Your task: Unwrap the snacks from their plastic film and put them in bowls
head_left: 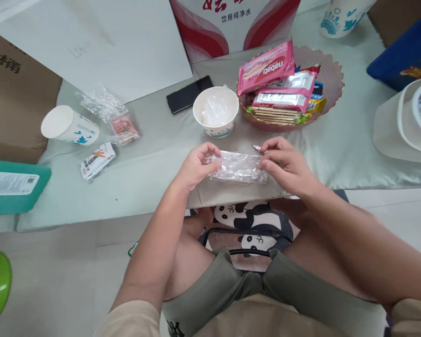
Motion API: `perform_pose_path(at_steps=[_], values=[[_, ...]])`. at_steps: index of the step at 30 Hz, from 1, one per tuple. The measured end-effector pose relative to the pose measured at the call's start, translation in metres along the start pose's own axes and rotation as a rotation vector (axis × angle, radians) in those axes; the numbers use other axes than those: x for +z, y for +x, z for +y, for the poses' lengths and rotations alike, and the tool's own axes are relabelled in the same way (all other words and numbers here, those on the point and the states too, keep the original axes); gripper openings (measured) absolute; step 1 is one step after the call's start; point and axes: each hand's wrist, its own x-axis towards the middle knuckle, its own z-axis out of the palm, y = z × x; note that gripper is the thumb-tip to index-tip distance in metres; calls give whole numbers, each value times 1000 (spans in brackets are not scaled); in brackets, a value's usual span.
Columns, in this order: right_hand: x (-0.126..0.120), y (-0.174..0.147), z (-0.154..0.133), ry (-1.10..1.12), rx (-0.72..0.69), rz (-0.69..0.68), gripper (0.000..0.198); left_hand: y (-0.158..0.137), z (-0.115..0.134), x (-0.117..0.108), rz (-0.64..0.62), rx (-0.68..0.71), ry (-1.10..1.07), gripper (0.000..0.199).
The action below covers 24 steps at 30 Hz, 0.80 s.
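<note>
A crinkled clear plastic bag (239,167) lies flattened near the table's front edge. Its left end is pinched between the thumb and fingers of my left hand (199,164). At the bag's right end, my right hand (286,164) grips the edge with curled fingers, though the exact contact is partly hidden. A small shiny scrap (256,147) shows beside my right fingertips; whether they touch it I cannot tell. Just beyond my hands stands a paper cup (215,130) with crumpled clear plastic inside.
A scalloped bowl (331,77) of wrapped snacks stands behind right, with a phone (190,94) left of the cup. Further left are a tipped paper cup (70,125), a pink packet (124,127) and small white sachets (98,161). Boxes line the back; a white bin (389,126) stands right.
</note>
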Motion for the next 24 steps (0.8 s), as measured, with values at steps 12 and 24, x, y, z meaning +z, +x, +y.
perform_pose_path(at_steps=[12, 24], values=[[23, -2, -21, 10, 271, -410, 15, -19, 11, 31, 258, 724, 749, 16], [25, 2, -10, 78, -166, -189, 34, -14, 0, 34, 121, 346, 497, 30]])
